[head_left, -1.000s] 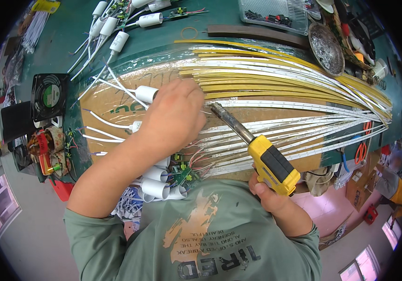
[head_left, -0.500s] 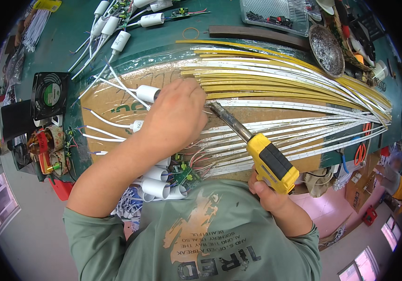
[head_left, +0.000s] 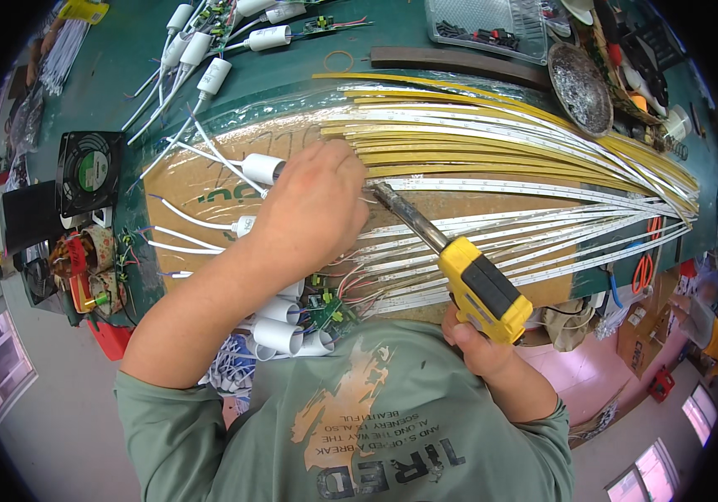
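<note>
My left hand (head_left: 313, 205) rests closed over the near ends of the yellow and white LED strips (head_left: 493, 159) that fan out across a brown cardboard sheet (head_left: 200, 180). What its fingers pinch is hidden under the hand. My right hand (head_left: 472, 339) grips the yellow and black handle of a soldering iron (head_left: 480, 284). The iron's metal shaft points up-left, and its tip (head_left: 375, 191) meets the strip ends right beside my left fingers. Small green circuit boards with coloured wires (head_left: 329, 309) lie below my left wrist.
White cylindrical caps with white leads (head_left: 208, 71) lie at the upper left, and more of these caps (head_left: 279, 335) lie by my chest. A black fan (head_left: 87, 171) sits left. A round metal dish (head_left: 580, 88), clear parts box (head_left: 484, 25) and orange scissors (head_left: 643, 268) lie right.
</note>
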A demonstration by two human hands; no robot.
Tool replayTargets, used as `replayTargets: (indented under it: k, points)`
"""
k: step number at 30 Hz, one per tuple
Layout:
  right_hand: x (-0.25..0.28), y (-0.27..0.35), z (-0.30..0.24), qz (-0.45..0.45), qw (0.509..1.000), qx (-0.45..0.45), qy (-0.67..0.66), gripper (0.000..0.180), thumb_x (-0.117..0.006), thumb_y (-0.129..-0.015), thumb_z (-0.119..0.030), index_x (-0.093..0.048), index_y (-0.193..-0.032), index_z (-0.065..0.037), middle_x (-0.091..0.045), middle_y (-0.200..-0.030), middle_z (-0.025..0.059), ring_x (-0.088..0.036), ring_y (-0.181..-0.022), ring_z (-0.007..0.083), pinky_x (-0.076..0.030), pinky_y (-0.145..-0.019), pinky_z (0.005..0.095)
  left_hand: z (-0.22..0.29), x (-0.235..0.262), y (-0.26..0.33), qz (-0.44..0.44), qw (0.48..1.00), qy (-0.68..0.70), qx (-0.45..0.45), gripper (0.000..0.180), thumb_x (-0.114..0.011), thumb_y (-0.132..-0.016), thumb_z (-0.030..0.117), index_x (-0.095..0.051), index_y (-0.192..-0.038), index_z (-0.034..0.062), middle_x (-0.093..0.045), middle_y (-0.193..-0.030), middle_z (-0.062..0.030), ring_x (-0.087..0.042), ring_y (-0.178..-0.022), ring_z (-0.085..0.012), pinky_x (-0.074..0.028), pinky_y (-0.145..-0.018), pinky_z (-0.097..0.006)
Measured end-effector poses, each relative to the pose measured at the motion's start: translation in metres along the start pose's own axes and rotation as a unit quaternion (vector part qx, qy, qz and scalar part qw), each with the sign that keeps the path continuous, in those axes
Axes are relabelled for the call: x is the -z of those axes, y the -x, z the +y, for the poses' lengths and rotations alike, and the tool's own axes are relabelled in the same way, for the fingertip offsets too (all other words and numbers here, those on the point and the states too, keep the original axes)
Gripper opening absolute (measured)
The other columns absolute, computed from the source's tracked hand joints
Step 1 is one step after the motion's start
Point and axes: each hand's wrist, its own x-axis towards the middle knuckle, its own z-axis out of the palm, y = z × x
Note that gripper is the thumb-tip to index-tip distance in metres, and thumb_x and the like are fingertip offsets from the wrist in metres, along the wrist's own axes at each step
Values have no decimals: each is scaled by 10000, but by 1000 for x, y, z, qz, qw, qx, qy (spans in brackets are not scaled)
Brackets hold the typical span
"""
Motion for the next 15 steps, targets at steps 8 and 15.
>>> replayTargets:
  k: [8,15]
  points:
    - [-2,0,7,-25,998,23,-46,607,-673,-858,-265,-414,-1326,21,-477,-715,38,-451,-591,127,-402,-533,273,1,0,-2,-3,1000,2,5,124,-598,-717,42,-562,-822,-11,-566,-928,-168,-556,-916,-371,-459,-833,-446]
    - [-1,-1,6,-33,999,20,-10,554,-636,-857,-213,-419,-1298,42,-501,-731,52,-472,-590,135,-418,-534,274,2,1,-1,-6,1000,-1,11,112,-594,-714,43,-562,-807,-10,-566,-921,-162,-557,-919,-360,-459,-835,-439]
